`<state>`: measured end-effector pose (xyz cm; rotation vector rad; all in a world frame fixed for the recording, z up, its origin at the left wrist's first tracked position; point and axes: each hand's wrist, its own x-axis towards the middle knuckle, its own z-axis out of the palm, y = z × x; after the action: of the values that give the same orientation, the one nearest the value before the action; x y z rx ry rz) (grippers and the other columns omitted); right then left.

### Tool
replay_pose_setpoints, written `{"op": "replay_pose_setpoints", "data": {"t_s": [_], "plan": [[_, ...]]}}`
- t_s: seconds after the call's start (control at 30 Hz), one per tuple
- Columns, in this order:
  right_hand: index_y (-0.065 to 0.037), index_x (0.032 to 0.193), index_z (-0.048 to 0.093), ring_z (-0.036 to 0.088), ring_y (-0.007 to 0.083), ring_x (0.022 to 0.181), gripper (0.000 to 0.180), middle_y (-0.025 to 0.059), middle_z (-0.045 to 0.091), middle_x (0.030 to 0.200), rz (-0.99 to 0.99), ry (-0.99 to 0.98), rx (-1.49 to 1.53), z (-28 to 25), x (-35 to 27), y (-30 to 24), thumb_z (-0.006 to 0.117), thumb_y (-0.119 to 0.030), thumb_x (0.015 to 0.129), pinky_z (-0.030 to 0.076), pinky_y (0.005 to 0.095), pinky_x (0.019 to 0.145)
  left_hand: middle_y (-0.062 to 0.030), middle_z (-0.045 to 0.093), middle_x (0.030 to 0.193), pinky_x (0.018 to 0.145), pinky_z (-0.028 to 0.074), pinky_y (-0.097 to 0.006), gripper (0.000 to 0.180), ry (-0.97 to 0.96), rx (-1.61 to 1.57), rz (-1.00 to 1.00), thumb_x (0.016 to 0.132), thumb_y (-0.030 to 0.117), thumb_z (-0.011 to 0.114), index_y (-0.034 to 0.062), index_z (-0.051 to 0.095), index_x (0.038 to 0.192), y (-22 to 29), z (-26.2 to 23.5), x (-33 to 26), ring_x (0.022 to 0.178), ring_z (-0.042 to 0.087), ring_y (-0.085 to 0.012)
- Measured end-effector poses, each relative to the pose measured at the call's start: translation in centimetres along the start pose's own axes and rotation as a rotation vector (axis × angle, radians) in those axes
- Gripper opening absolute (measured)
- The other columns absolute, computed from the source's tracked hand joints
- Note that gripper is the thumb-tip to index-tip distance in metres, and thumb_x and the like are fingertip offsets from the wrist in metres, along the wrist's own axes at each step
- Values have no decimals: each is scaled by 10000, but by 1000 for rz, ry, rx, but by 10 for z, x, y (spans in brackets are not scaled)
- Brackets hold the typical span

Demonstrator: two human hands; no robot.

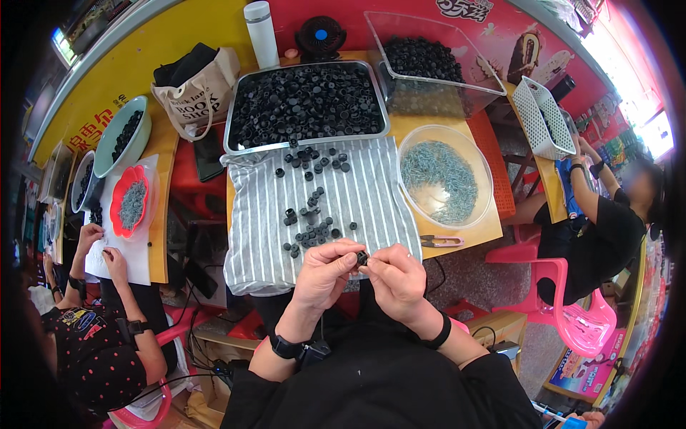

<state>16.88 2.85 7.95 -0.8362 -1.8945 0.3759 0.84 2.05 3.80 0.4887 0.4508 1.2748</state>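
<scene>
Over the near edge of a striped grey-and-white cloth (321, 207), both my hands meet at a small round black plastic part (362, 258). My left hand (321, 277) is closed, pinching the part between thumb and forefinger. From the other side, my right hand (397, 280) is closed too, its thumb and fingertips pressed against the same part. Anything smaller between the right fingertips is hidden. Several loose black parts (312, 232) lie on the cloth just beyond my hands. A metal tray (227, 136) behind them is heaped with similar black pieces.
Right of the cloth are a clear bowl (487, 179) of thin grey screw-like pieces and small snips (441, 242). A clear bin (429, 93), a fan (321, 37) and a white bottle (261, 34) stand behind. People work at both sides; one sits on a pink chair (582, 314).
</scene>
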Motion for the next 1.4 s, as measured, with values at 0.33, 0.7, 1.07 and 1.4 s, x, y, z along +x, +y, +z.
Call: {"op": "replay_pose_setpoints", "data": {"t_s": [0.33, 0.7, 1.07, 1.4], "plan": [[17, 812, 638, 583, 239, 646, 204, 93, 602, 784, -26, 3, 11, 3, 2, -3, 731, 94, 647, 446, 329, 543, -107, 621, 1031, 726, 513, -244, 172, -49, 116, 72, 917, 19, 640, -45, 694, 1067, 3, -1, -1, 828, 609, -135], [20, 791, 631, 568, 228, 628, 169, 94, 600, 779, -25, 3, 15, 4, -2, -4, 735, 95, 681, 436, 315, 519, -94, 620, 1018, 730, 500, -240, 155, -100, 232, 114, 919, -25, 617, -44, 709, 1043, 8, -2, 0, 851, 595, -121], [36, 830, 646, 563, 225, 649, 240, 99, 609, 810, -115, -4, -36, 4, -3, 0, 725, 94, 610, 448, 314, 532, -90, 626, 1003, 732, 493, -239, 148, -98, 245, 92, 911, -4, 634, -43, 707, 1034, 7, -3, 0, 849, 598, -123], [15, 838, 640, 574, 223, 644, 248, 94, 611, 796, -103, -3, -7, 6, -3, 5, 758, 70, 627, 456, 319, 543, -89, 620, 1016, 691, 464, -216, 144, -69, 150, 74, 919, 22, 640, -35, 703, 1036, 2, -4, -1, 832, 581, -110]]}}
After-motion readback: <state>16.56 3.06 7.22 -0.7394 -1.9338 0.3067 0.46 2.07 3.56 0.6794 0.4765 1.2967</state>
